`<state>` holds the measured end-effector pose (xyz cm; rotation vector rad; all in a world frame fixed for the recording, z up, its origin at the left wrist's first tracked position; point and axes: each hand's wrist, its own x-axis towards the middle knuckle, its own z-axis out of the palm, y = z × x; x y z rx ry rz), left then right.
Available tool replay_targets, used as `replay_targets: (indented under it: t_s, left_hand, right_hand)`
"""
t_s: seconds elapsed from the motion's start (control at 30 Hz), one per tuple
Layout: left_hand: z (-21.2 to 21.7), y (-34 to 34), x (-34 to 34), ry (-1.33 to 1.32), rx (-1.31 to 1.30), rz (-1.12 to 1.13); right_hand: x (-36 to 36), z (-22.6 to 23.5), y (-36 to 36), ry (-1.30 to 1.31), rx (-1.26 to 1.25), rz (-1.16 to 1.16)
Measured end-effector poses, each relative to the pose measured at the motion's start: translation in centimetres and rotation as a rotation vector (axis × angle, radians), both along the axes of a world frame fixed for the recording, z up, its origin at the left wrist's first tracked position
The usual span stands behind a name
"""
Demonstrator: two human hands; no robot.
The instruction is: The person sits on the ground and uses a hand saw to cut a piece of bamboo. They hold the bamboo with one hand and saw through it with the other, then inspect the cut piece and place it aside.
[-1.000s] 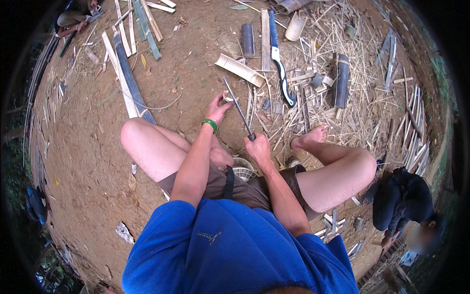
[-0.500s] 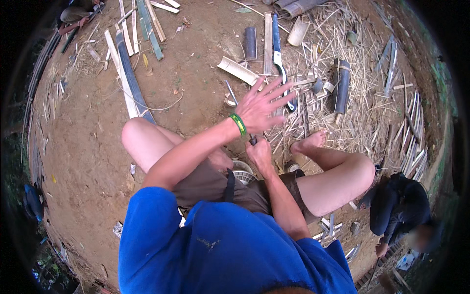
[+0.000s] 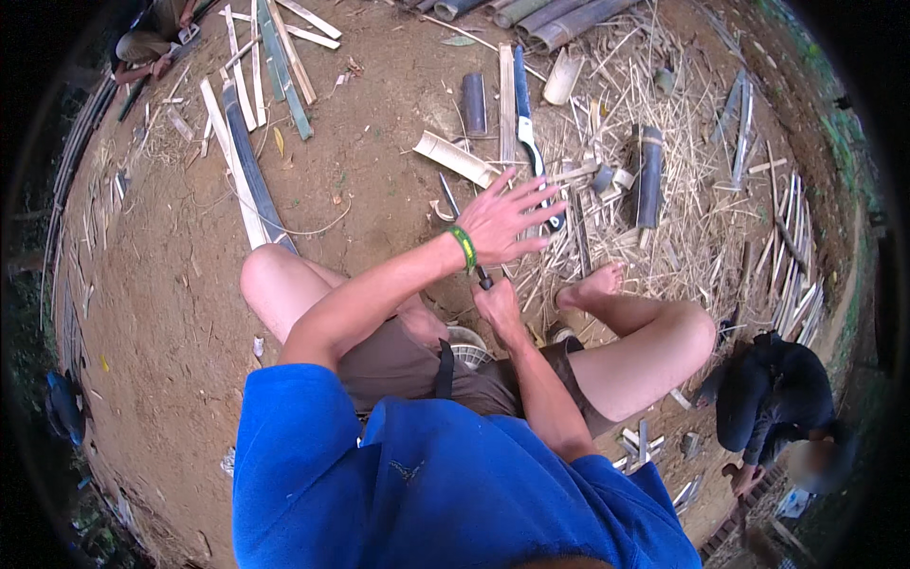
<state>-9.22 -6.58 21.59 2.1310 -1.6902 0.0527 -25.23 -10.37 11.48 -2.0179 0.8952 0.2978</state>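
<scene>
My left hand (image 3: pixel 508 224), with a green-and-yellow band on its wrist, is held out with its fingers spread and nothing in them. Beneath it runs a knife (image 3: pixel 449 197), whose narrow blade points away to the left and is partly hidden by that hand. My right hand (image 3: pixel 499 305) is closed around the knife's dark handle, between my bent knees. Just beyond my left fingers lies a hand saw (image 3: pixel 524 121) with a white-and-black handle. To its left is a split bamboo half (image 3: pixel 457 158).
Dark bamboo sections (image 3: pixel 648 176) and straw-like shavings (image 3: pixel 697 213) cover the ground on the right. Long bamboo strips (image 3: pixel 251 161) lie at the far left. Bamboo poles (image 3: pixel 573 24) are at the far edge. A crouching person (image 3: pixel 773 394) is at the right; another (image 3: pixel 152 47) is at far left.
The view has shifted slightly, so the ground things sit a little lower. My left hand stays spread over the knife, and my right hand keeps its grip.
</scene>
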Motion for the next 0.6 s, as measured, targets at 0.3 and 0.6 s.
replay_targets:
  t_s: [0.3, 0.6]
  left_hand:
    - [-9.5, 8.9, 6.1, 0.365, -0.485, 1.028]
    - [-15.1, 11.3, 4.1, 0.912, -0.375, 0.878]
  right_hand:
    - [1.5, -0.2, 0.3, -0.041, 0.014, -0.032]
    - [0.9, -0.6, 0.6, 0.007, 0.111, 0.055]
